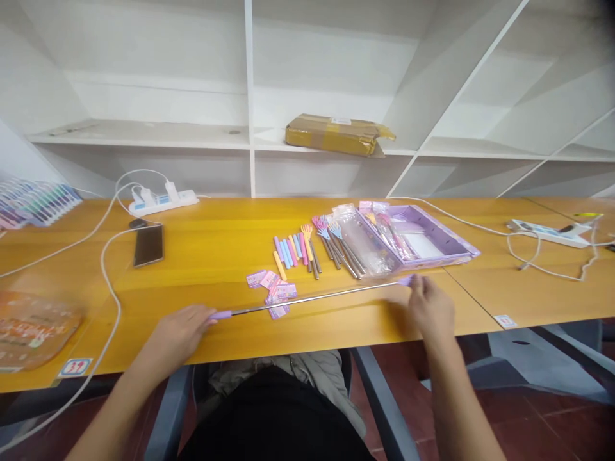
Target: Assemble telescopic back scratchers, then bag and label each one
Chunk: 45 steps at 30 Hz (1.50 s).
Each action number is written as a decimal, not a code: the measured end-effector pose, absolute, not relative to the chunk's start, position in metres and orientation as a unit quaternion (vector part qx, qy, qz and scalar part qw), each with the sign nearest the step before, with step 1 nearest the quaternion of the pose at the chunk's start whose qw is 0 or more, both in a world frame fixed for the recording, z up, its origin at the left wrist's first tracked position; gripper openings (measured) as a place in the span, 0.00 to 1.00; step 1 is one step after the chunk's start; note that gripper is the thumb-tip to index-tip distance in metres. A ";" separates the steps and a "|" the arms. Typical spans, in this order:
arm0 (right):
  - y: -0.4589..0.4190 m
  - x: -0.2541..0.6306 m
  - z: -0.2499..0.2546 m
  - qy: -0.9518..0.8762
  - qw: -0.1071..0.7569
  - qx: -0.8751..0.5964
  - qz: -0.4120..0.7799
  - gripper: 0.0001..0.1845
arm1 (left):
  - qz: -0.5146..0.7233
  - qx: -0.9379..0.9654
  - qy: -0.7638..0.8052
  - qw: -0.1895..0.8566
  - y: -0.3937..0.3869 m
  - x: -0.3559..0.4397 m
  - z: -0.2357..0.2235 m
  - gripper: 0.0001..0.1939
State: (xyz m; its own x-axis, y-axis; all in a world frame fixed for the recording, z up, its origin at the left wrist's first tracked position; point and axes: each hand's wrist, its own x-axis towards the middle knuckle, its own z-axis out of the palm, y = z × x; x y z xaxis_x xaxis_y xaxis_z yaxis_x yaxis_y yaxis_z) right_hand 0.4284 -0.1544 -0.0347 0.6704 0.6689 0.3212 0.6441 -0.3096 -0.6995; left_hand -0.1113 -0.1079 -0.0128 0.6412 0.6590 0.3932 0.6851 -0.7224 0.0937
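A telescopic back scratcher point(331, 296) is stretched out long and slightly slanted over the table front. My left hand point(185, 330) is closed on its lilac handle, and my right hand point(429, 307) grips the lilac head at the other end, which the fingers mostly cover. Beneath the rod lie several small pink and purple printed cards point(273, 286). Behind them are several coloured handle sleeves point(291, 250) in pink, blue, purple and yellow. Beside these, several scratcher rods with claw heads point(339, 246) lie bunched together. Clear plastic bags point(369, 246) overlap a purple box point(432, 234) holding wrapped scratchers.
A phone point(148, 245) and a power strip point(163, 202) with white cables are at the left. An orange package point(36, 330) lies at the front left. Another power strip point(548, 232) is far right. A taped cardboard box point(336, 133) rests on the white shelf point(192, 134).
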 end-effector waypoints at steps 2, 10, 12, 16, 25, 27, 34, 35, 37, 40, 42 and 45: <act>-0.146 0.363 -0.038 -0.539 0.338 -0.771 0.021 0.25 | -0.210 -0.918 -0.335 0.040 -0.115 -0.074 -0.014 0.22; -0.091 0.275 -0.002 -0.747 0.155 -0.645 0.028 0.27 | -0.105 -0.899 -0.424 0.023 -0.085 -0.032 0.011 0.17; -0.059 0.308 0.022 -0.706 0.155 -0.691 0.012 0.27 | -0.078 -0.892 -0.445 -0.004 -0.065 -0.034 0.020 0.19; 0.007 0.362 0.048 -0.624 0.175 -0.761 -0.003 0.20 | -0.080 -0.873 -0.476 -0.068 -0.019 -0.019 0.025 0.20; 0.022 0.356 0.012 -0.681 0.298 -0.667 0.044 0.24 | -0.283 -0.787 -0.483 -0.259 0.002 0.003 -0.009 0.17; 0.017 0.340 0.010 -0.736 0.324 -0.588 0.088 0.23 | -0.291 -0.787 -0.469 -0.276 -0.006 0.005 -0.014 0.16; 0.016 0.338 0.011 -0.629 0.235 -0.737 -0.080 0.17 | -0.289 -0.784 -0.463 -0.296 -0.011 0.006 -0.012 0.12; 0.016 0.348 0.009 -0.593 0.217 -0.769 -0.096 0.18 | -0.292 -0.782 -0.462 -0.298 -0.011 0.005 -0.010 0.13; 0.016 0.372 0.004 -0.535 0.171 -0.820 -0.108 0.24 | -0.297 -0.781 -0.462 -0.298 -0.011 0.003 -0.008 0.13; 0.016 0.405 -0.004 -0.493 0.107 -0.859 -0.083 0.31 | -0.293 -0.786 -0.459 -0.291 -0.011 0.002 -0.008 0.13; 0.019 0.419 -0.007 -0.479 0.092 -0.871 -0.054 0.31 | -0.283 -0.795 -0.454 -0.286 -0.011 0.002 -0.010 0.13; 0.023 0.427 -0.010 -0.460 0.096 -0.882 -0.025 0.29 | -0.270 -0.804 -0.451 -0.280 -0.011 0.002 -0.012 0.13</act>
